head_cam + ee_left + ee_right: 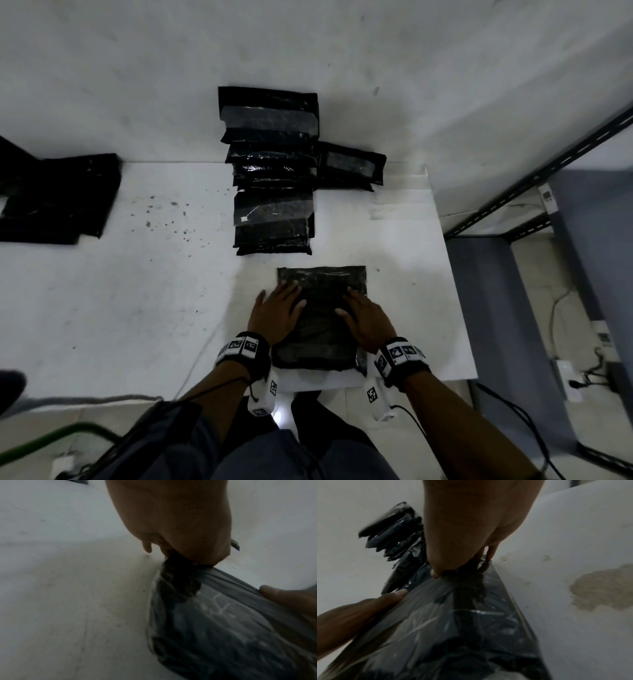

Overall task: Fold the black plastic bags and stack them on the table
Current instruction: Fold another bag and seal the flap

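While my left hand (276,310) and right hand (367,322) pressed flat, gripping nothing, on the folded black plastic bag (322,279) at the white table's (102,308) near edge, I feared trapped air might reopen it.

Near bag (322,281) is thin black plastic, glossy, creased. Far stack of folded bags (272,171) same shiny crinkled plastic. Table (120,291) white, matt, speckled and stained. Right shelf frame (534,171) dark perforated metal.
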